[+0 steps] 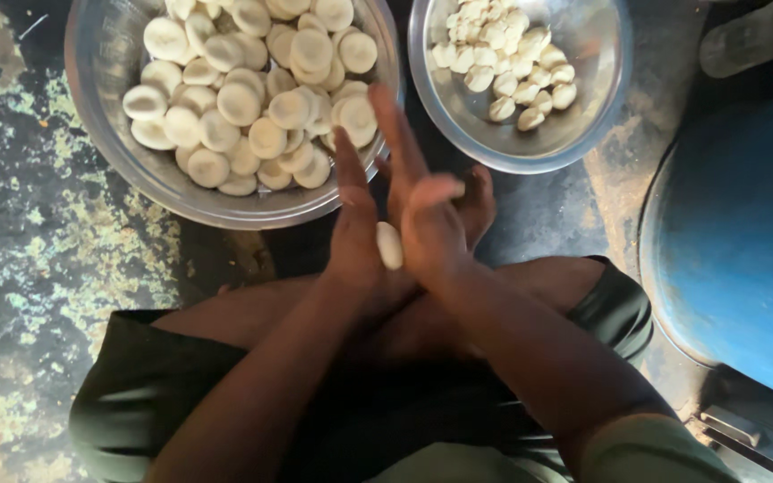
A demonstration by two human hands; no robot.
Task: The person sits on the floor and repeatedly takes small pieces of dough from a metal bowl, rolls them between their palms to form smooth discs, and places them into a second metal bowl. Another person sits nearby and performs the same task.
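Dough piece | pressed between flat palms | left hand fingers straight, together | right hand fingers extended

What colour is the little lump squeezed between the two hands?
Creamy white, a small oval dough piece pressed between the left hand and right hand; head view.

smooth matt dough pieces fill two glossy metal bowls on a rough, flaking floor beside a blue plastic drum.

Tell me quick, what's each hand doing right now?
Left hand: flat, pressing the dough piece against the right palm.
Right hand: flat, pressing the same piece.
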